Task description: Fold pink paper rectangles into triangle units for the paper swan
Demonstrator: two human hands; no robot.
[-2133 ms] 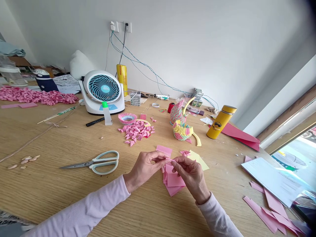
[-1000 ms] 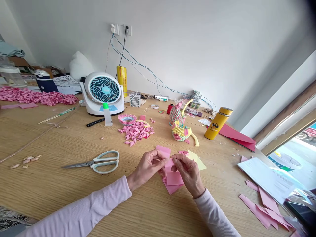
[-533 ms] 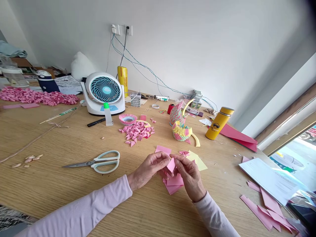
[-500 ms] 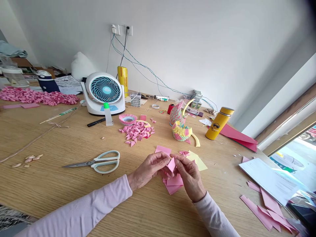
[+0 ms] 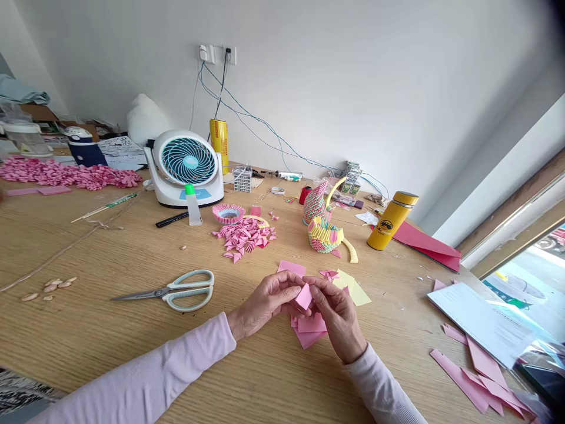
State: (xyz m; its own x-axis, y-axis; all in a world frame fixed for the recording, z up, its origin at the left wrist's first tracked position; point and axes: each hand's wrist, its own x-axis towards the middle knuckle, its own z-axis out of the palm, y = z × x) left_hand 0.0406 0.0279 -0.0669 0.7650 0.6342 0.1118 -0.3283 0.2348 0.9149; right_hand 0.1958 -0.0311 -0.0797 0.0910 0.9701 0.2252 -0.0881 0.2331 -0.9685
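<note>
A small piece of pink paper (image 5: 303,298), held above the counter (image 5: 265,377). My left hand (image 5: 270,296) pinches one side of it between thumb and fingers; my right hand (image 5: 339,315) pinches the opposite side, the two sets of fingertips close together. Beneath lies a stack of pink sheets (image 5: 308,340), with yellow paper (image 5: 356,292) near my right hand. The scissors (image 5: 166,291) rest to the left; a heap of folded pink pieces (image 5: 244,237) lies farther back.
</note>
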